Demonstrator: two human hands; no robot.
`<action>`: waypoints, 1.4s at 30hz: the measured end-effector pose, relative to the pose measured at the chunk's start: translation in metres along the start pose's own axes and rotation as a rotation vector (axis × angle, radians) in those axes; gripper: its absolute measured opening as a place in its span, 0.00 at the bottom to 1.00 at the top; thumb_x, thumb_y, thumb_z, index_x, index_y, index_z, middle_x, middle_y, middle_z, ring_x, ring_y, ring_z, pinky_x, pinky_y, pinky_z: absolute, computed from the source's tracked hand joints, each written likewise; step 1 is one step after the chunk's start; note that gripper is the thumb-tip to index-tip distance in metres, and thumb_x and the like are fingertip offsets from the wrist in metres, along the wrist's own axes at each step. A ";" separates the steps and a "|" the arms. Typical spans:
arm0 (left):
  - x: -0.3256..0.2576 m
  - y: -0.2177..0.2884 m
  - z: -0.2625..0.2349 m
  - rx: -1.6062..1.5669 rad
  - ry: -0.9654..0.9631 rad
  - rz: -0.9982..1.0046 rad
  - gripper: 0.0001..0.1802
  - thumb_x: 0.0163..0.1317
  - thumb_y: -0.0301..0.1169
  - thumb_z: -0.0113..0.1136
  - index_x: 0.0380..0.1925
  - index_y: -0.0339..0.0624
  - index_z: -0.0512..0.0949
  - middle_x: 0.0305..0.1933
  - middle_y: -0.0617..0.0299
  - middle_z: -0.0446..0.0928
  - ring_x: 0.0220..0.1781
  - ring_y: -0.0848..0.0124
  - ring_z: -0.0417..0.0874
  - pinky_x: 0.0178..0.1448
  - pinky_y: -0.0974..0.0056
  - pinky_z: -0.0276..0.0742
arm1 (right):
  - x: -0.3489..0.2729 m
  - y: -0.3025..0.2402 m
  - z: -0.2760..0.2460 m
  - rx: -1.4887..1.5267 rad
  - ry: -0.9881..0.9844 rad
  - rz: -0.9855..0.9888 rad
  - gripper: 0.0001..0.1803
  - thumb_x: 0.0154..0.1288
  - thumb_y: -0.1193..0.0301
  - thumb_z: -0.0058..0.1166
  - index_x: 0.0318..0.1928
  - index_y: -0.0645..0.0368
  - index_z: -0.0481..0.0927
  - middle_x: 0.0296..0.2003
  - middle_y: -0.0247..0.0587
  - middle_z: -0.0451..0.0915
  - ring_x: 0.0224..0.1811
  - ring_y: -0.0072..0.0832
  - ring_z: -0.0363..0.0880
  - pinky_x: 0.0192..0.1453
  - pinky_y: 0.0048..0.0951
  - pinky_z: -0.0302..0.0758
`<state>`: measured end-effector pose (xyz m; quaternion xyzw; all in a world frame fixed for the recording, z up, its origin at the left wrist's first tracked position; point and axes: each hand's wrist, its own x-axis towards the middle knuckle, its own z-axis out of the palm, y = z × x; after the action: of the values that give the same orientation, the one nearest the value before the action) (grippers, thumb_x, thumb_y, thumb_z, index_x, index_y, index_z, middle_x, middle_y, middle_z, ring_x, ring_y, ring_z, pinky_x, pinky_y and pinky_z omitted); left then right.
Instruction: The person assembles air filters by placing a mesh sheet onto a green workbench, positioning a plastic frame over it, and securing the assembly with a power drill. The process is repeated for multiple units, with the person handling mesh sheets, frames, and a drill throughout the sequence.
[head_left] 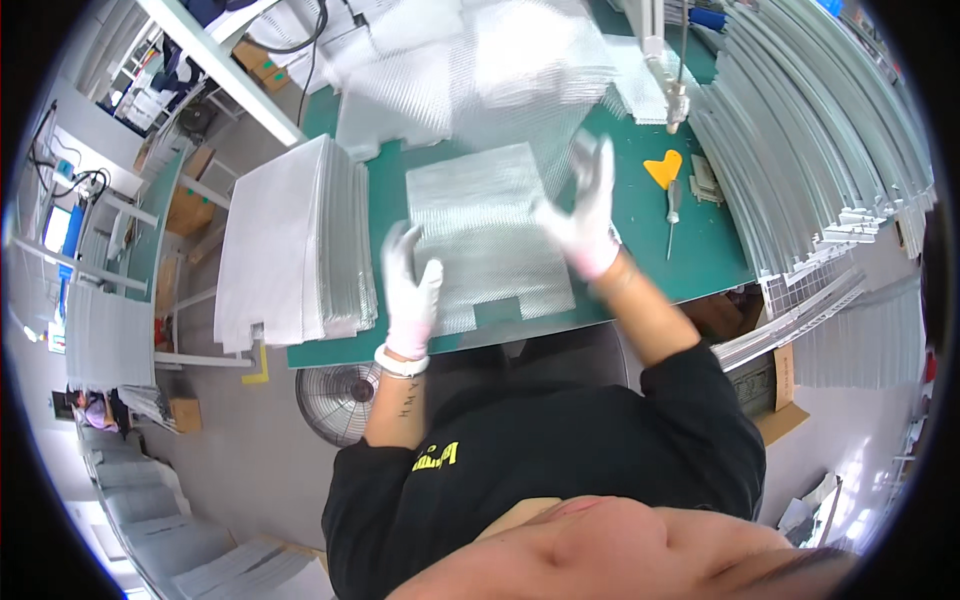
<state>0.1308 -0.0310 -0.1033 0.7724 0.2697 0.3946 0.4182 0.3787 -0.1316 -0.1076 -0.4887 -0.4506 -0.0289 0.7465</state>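
In front of me a silvery, fine-textured sheet (485,245) with a square notch in its near edge lies flat on the green table mat (640,260). My left hand (408,295), in a white glove, is at the sheet's left edge with fingers and thumb apart, holding nothing. Above the sheet's right side is my right hand (583,215), also gloved and blurred by motion; its fingers are spread and I see nothing in them. Behind the sheet, a blurred translucent sheet (515,135) reaches toward the right hand; whether they touch I cannot tell.
Stacks of sheets (280,240) stand at the table's left. Many thin grey panels (800,150) line the right. A yellow scraper (662,168) and a screwdriver (673,212) lie right of my hand. Glossy sheets (395,95) cover the back. A fan (345,400) stands below.
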 end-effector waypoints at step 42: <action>-0.026 -0.037 -0.001 0.812 -0.246 -0.223 0.44 0.54 0.49 0.70 0.69 0.40 0.69 0.57 0.44 0.73 0.56 0.48 0.80 0.61 0.51 0.77 | -0.078 -0.036 -0.031 -1.004 -0.671 0.404 0.30 0.65 0.58 0.60 0.63 0.59 0.74 0.42 0.50 0.78 0.46 0.47 0.80 0.51 0.42 0.78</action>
<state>0.1125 -0.0317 -0.1446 0.8815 0.4329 0.1143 0.1498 0.3349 -0.2048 -0.1408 -0.8369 -0.4904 0.0597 0.2355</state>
